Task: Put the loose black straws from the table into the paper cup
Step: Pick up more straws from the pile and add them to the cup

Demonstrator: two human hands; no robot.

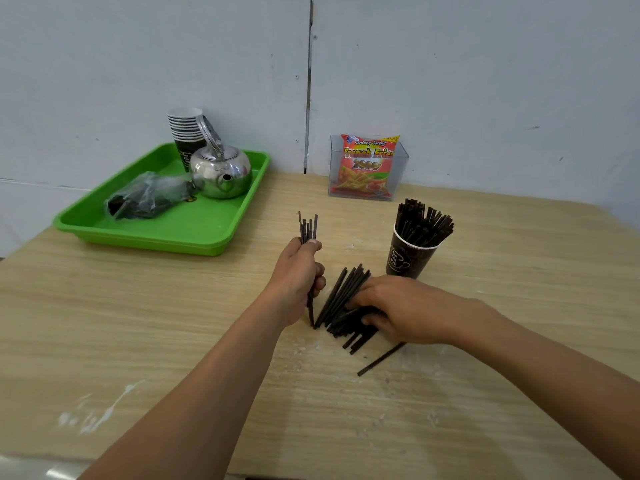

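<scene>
Wooden table point(173, 323), left hand point(298, 271) gripping upright straws point(308, 226), right hand point(405, 310) grasping pile point(343, 296)

The table point(138, 323) top looks like pale wood-grain laminate, matt, with white smears. The tray point(194, 223) on it is glossy green plastic. On the tray: a mirror-polished metal kettle point(221, 174), stacked cups point(185, 129) of paper, a crinkled clear plastic bag point(145, 197). Right of the tray: matt black straws point(341, 299), a dark printed paper cup point(407, 258), a clear plastic box point(401, 168), a shiny snack packet point(369, 164).
</scene>
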